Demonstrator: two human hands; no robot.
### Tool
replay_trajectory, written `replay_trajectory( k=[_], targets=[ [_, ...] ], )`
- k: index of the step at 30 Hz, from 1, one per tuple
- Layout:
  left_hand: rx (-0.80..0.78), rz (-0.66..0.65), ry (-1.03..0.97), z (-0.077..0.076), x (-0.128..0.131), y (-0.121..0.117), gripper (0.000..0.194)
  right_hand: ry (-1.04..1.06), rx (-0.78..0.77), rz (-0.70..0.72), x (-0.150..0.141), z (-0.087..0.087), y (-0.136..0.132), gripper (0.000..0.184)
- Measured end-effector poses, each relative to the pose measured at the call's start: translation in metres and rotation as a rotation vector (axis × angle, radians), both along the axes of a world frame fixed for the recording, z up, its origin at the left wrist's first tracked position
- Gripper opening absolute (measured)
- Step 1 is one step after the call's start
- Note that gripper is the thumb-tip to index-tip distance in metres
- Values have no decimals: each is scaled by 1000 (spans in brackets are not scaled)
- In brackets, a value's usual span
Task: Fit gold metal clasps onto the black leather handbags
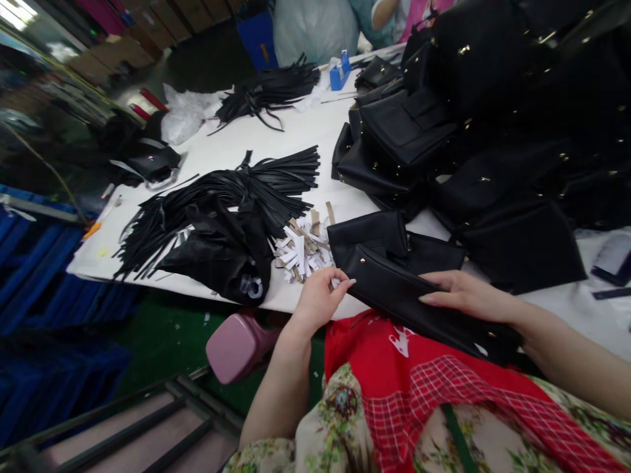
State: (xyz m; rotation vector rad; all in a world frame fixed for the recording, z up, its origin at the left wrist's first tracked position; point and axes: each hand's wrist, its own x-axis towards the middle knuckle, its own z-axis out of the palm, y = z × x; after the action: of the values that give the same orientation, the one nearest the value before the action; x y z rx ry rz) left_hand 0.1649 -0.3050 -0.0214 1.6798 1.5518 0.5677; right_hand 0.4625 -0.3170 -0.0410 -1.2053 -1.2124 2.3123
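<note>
A black leather bag [394, 276] with small gold studs lies at the near edge of the white table [305, 131], partly over my lap. My right hand [466, 293] rests flat on the bag's upper flap, fingers stretched out. My left hand [320, 299] is at the bag's left end, its fingers curled in a pinch beside a heap of white and tan paper strips [300, 249]. What the pinch holds is too small to make out.
Bundles of black leather straps [221, 197] lie left of the bag, more straps [269, 92] farther back. A pile of black bags [493, 118] fills the right side. A blue tape dispenser [340, 73], a pink stool [236, 345] and blue crates [44, 276] are nearby.
</note>
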Motion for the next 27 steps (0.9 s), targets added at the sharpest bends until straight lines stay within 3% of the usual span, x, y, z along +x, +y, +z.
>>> replay_trajectory(
  k=[2, 5, 7, 9, 12, 16, 20, 24, 27],
  targets=[
    [-116, -3, -192, 2, -1, 0, 17, 18, -32, -36, 1, -1, 0, 52],
    [-332, 50, -677, 7, -2, -3, 22, 17, -98, -171, 8, -7, 7, 51],
    [-382, 113, -914, 10, -2, -5, 24, 0, -122, -280, 15, -14, 16, 49],
    [-382, 148, -1002, 12, -2, -5, 25, -17, -120, -362, 23, -22, 26, 46],
    [-396, 139, -965, 7, 2, -6, 22, -36, -96, -410, 31, -34, 35, 44],
    [-385, 50, -729, -5, 22, -7, 7, -50, -58, -387, 26, -42, 35, 44],
    [-203, -299, -387, -9, 64, -8, 27, -77, -13, -359, 17, -45, 32, 46],
    [-53, -681, -250, -16, 111, -8, 19, -79, 37, -340, 16, -46, 33, 46],
    [0, -847, -155, -28, 138, -8, 19, -81, 79, -330, 19, -45, 33, 47]
  ],
)
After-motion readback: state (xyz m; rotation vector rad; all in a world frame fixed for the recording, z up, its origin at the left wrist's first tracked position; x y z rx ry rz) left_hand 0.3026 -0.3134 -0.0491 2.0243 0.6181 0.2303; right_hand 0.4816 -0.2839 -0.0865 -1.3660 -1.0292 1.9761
